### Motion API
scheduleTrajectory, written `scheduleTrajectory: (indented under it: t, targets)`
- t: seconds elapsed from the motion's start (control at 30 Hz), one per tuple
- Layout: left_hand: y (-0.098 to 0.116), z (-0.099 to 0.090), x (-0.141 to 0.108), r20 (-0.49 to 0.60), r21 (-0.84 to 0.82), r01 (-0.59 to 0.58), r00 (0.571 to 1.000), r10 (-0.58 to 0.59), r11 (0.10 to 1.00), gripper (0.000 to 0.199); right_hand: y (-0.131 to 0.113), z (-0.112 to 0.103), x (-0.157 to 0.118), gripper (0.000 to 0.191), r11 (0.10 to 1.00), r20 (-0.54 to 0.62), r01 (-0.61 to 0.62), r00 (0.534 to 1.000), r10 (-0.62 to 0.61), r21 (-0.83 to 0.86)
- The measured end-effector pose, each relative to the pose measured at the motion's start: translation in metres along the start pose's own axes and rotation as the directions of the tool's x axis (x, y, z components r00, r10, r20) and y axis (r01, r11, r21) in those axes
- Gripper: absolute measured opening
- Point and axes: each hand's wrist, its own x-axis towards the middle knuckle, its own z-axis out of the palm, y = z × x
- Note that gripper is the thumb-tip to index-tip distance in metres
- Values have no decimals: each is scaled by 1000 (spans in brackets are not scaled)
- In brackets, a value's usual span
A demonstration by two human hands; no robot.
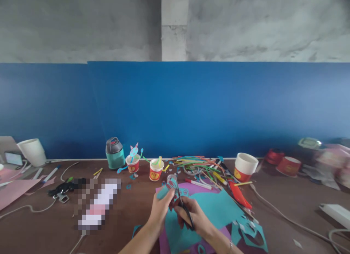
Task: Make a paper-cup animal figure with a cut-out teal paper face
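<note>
My left hand [163,203] pinches a small teal paper piece [163,191] with a drawn edge. My right hand [193,214] grips black-handled scissors [187,211], their blades pointing up beside that piece. Beneath both hands lie a large teal sheet [213,206] and a purple sheet [163,243]. Just behind the scissors rests a teal cutout with drawn circles [186,192]. Teal paper scraps with cut-out holes [250,234] are to the right of the sheets.
Behind the hands stand a paper cup [155,174] with straws and another cup [132,166] bearing a cat-faced paper figure. Several bendy sticks [199,164] lie piled at the back. A red utility knife [240,196], stacked cups [244,166] and a cable [284,215] are to the right; a teal bottle [116,158] stands left.
</note>
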Motion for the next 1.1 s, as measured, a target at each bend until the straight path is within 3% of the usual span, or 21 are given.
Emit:
scheduleTrajectory:
  t: [0.23, 0.47, 1.1]
  targets:
    - [7, -2, 14, 35, 51, -47, 998, 45, 998, 28, -5, -5, 14, 37, 998, 43, -61, 997, 61, 1]
    - [-9, -13, 23, 40, 152, -56, 998, 51, 987, 27, 5, 3, 14, 42, 998, 45, -31, 999, 29, 47]
    - [-10, -12, 21, 108, 150, -24, 994, 8, 988, 25, 8, 3, 8, 45, 995, 41, -78, 996, 76, 60]
